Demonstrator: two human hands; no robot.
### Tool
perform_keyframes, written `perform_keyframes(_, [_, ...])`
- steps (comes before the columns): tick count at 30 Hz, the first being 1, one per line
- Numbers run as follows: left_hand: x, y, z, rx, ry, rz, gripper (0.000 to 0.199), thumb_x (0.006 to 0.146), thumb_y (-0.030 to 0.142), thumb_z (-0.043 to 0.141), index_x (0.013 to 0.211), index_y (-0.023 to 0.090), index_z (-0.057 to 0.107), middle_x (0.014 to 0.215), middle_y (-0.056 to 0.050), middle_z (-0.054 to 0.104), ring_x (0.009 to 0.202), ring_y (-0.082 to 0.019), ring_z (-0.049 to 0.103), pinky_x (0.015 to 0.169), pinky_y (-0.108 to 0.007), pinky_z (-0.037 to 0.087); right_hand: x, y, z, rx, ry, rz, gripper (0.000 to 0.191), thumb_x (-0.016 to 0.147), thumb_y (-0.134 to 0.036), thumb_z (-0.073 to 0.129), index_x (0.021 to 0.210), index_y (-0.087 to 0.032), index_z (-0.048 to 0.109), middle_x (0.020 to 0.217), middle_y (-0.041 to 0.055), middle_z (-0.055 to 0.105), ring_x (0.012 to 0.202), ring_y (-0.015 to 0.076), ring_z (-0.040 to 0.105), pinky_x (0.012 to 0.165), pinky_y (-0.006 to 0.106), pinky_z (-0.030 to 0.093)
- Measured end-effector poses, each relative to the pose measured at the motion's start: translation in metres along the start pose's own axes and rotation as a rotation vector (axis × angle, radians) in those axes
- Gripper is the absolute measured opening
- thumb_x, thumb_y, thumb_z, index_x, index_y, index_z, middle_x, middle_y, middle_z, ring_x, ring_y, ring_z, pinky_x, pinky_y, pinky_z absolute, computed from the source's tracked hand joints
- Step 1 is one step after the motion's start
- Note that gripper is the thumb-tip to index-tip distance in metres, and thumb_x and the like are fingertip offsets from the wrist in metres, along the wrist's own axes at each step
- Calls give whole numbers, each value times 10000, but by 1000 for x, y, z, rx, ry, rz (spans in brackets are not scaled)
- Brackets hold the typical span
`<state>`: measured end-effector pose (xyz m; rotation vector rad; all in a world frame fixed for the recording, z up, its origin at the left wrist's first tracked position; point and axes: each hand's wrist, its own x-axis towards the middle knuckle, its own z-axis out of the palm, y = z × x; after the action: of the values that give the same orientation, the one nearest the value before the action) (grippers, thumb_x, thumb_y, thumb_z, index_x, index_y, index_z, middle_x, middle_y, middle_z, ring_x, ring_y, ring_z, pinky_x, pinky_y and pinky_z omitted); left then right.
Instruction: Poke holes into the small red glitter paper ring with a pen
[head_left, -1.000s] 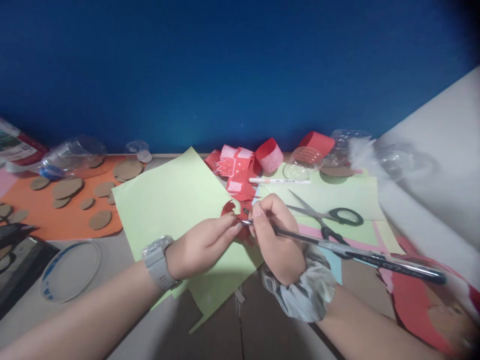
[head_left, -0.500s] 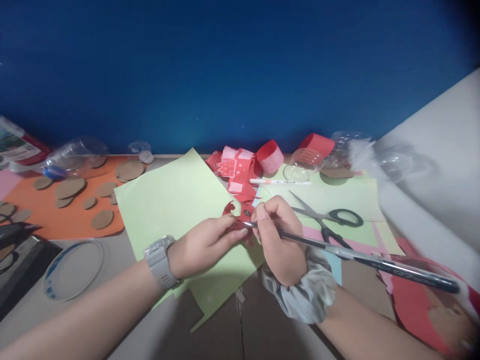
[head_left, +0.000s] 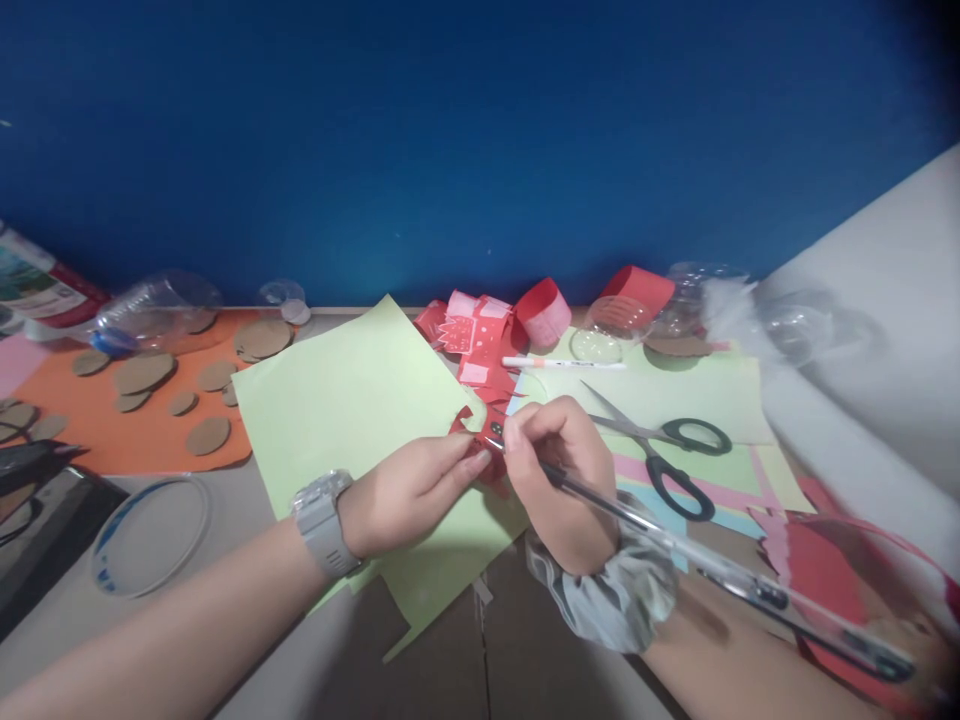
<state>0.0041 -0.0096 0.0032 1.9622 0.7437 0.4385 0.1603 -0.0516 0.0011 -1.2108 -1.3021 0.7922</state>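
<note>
A small red paper piece (head_left: 496, 428) with dark markings is pinched between the thumb and fingers of my left hand (head_left: 409, 492), above green paper (head_left: 352, 400). My right hand (head_left: 562, 480) is closed round a long clear-and-black pen (head_left: 637, 517). The pen's tip touches or nearly touches the red piece, and its back end reaches toward the lower right. Just beyond the hands lie red and pink paper shapes (head_left: 484, 345) and a white marker (head_left: 562, 364). Black-handled scissors (head_left: 660, 436) rest open to the right of my right hand.
Cardboard discs (head_left: 145, 373) lie on orange paper (head_left: 82, 440) at the left, near a plastic bottle (head_left: 161, 305) and a clear ring (head_left: 112, 575). Clear plastic cups (head_left: 619, 325) stand at the back right. A blue wall (head_left: 465, 150) rises behind.
The pen's back end has swung down, so the pen slopes more steeply. My right hand has turned slightly, while my left hand keeps its hold on the red piece.
</note>
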Motion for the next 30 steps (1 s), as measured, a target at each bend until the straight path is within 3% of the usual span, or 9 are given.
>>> perform_keyframes(17, [0, -1, -1, 42, -17, -11, 348, 985, 386, 264, 761, 174, 426, 717, 2, 498, 659, -128, 463, 639, -272, 385, 1, 2, -2, -92, -35, 7, 163, 860, -222, 538, 728, -222, 442, 672, -45, 512, 545, 108, 469, 512, 258, 383])
perform_keyframes(30, [0, 0, -1, -37, -1, 3, 311, 989, 340, 297, 788, 174, 468, 759, 3, 541, 684, -122, 485, 664, -266, 388, 0, 2, -2, -20, -6, -5, 190, 871, -251, 521, 708, -222, 429, 657, -24, 514, 514, 106, 453, 462, 250, 365])
